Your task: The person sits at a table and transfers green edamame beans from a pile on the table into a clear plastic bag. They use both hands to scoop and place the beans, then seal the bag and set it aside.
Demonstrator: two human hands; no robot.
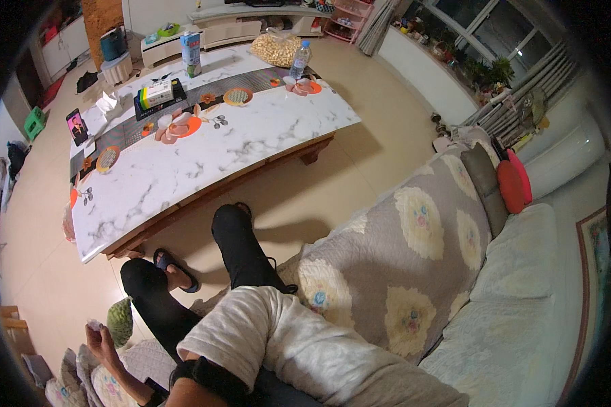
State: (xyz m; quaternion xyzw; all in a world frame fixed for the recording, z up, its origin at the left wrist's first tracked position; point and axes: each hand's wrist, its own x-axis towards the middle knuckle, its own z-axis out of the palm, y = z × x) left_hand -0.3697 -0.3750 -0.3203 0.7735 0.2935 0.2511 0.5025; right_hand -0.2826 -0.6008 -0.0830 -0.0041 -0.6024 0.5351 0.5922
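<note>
My left hand (100, 341) is raised at the lower left, beside the sofa. Its fingers are closed around a small crumpled whitish thing (95, 325), perhaps tissue or thin plastic; the kind is too small to tell. A dark watch-like band (156, 392) circles that wrist. Just beyond the hand is a round green patterned object (120, 323), seemingly a cushion, partly hidden behind my leg. My right hand does not show. My legs in black trousers (241, 254) stretch toward a low table (204, 166) with a white marbled top.
On the table stand a phone (77, 127), a tissue pack (156, 95) on a dark tray, a blue carton (191, 54), a water bottle (300, 61) and a bag of pale snacks (275, 47). A quilted sofa cover (380, 271) spreads at my right. A green stool (35, 122) stands far left.
</note>
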